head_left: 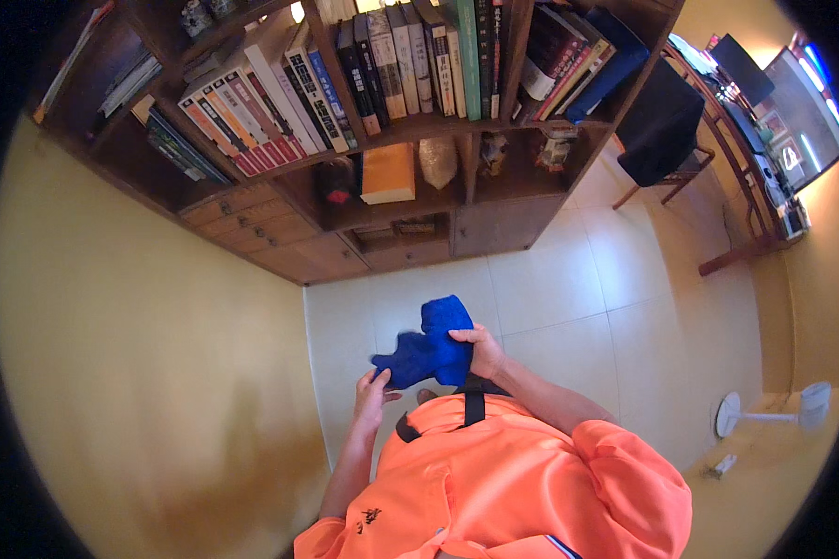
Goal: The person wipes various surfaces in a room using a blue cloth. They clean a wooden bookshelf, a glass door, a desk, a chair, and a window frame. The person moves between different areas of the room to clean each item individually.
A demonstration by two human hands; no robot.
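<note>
A blue cloth (446,343), bunched and partly folded, is held in the air in front of my body. My left hand (371,391) pinches its lower left corner between thumb and fingers. On the other side, my right hand (480,348) grips the thicker folded part, its thumb lying on top and its other fingers mostly hidden behind the fabric. The cloth's left part hangs loose and crumpled between the two hands.
A tall wooden bookshelf (364,270) filled with books stands ahead. A yellow wall (158,354) is close on my left. On the right are a chair (662,121), a desk (741,154) and a white fan (764,413) beyond the tiled floor (569,326).
</note>
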